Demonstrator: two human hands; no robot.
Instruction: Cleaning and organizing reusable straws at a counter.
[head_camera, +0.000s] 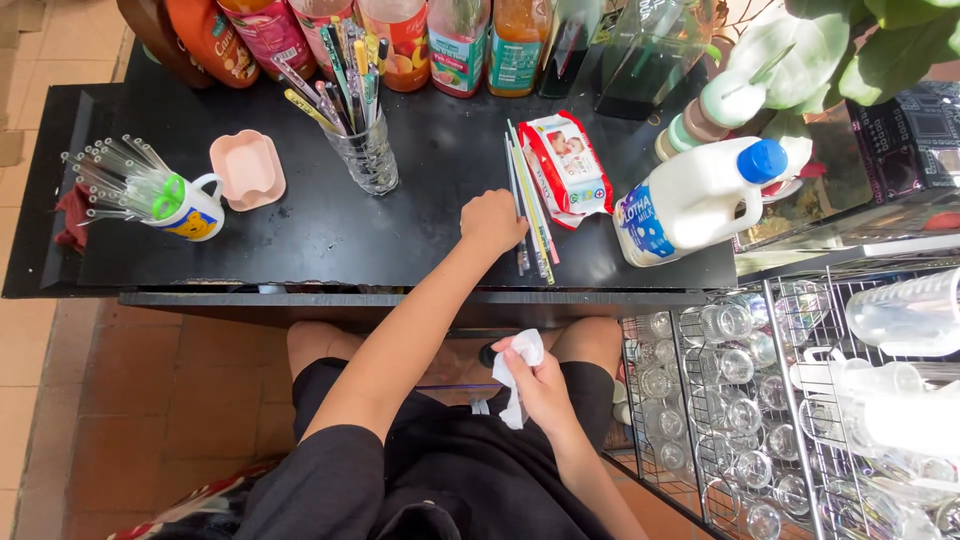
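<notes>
Thin straws (530, 205) lie bundled on black counter; crumpled white wipe (517, 380) hangs.

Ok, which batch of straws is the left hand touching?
The left hand touches the loose straws lying flat by the wipes pack; the others stand in the glass and mug.

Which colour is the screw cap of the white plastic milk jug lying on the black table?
The jug's cap is blue, in the head view.

Drink stall: juice bottles (400, 40), straws (345, 70), racked glasses (740, 400).
</notes>
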